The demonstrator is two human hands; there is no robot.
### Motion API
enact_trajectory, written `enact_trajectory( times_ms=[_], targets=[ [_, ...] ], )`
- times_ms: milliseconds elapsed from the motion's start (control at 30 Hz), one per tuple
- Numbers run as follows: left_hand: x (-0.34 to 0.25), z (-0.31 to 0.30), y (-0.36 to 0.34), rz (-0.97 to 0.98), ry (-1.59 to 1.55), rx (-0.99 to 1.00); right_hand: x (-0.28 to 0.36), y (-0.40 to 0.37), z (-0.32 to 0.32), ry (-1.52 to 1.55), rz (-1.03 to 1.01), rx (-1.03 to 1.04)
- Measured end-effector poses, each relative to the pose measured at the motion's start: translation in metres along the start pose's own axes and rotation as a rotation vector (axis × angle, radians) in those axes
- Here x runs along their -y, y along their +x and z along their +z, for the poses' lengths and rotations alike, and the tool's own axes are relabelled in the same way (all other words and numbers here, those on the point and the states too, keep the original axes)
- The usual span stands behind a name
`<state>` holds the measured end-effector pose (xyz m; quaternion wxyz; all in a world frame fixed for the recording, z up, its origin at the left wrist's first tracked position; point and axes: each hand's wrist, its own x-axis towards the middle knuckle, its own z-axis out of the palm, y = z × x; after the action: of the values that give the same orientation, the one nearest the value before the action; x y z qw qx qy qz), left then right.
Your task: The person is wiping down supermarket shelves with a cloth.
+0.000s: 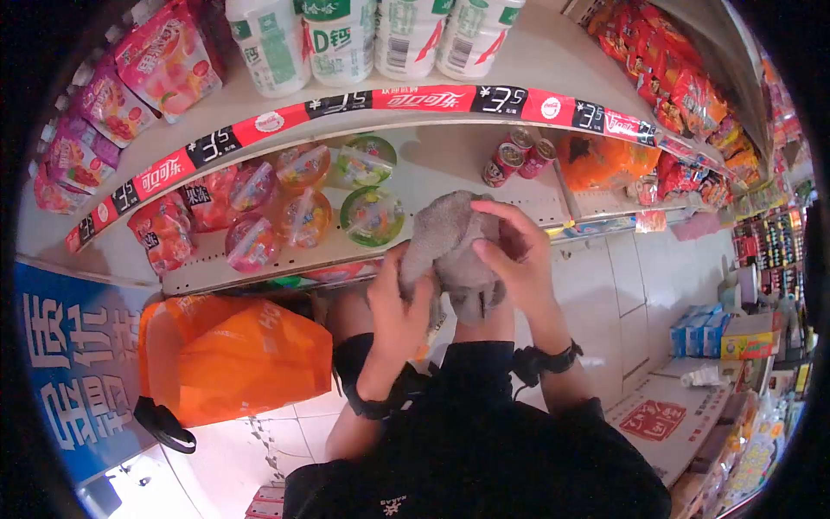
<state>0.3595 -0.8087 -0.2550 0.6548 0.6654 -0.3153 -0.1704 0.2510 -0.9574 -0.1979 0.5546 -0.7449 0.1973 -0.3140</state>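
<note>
A crumpled grey cloth [450, 238] hangs between my two hands, in front of the lower shelf. My left hand [399, 303] has its fingers wrapped round the cloth's left lower side. On the cloth's upper right, my right hand [517, 255] pinches a fold between thumb and fingers. Just behind the cloth, to the left, sit round cups with clear lids, among them a green-rimmed cup [372, 216]. Several small red cans [506, 164] stand on the same shelf, behind and right of the cloth.
White and green bottles [341, 39] stand on the upper shelf, above a red price strip [415, 99]. Fruit pouches [169, 60] line its left end. An orange bag [238, 359] is at my left. Red snack packets [657, 60] and a white carton [657, 419] are on the right.
</note>
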Motion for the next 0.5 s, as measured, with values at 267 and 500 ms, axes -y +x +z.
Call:
enact_trajectory(
  times_ms=[267, 500],
  targets=[
    [-0.025, -0.014, 0.003, 0.160, 0.076, -0.037, 0.004, 0.007, -0.040, -0.318, -0.011, 0.069],
    [-0.044, -0.014, 0.021, -0.292, -0.175, 0.056, 0.013, -0.007, -0.042, -0.466, -0.342, 0.213]
  ],
)
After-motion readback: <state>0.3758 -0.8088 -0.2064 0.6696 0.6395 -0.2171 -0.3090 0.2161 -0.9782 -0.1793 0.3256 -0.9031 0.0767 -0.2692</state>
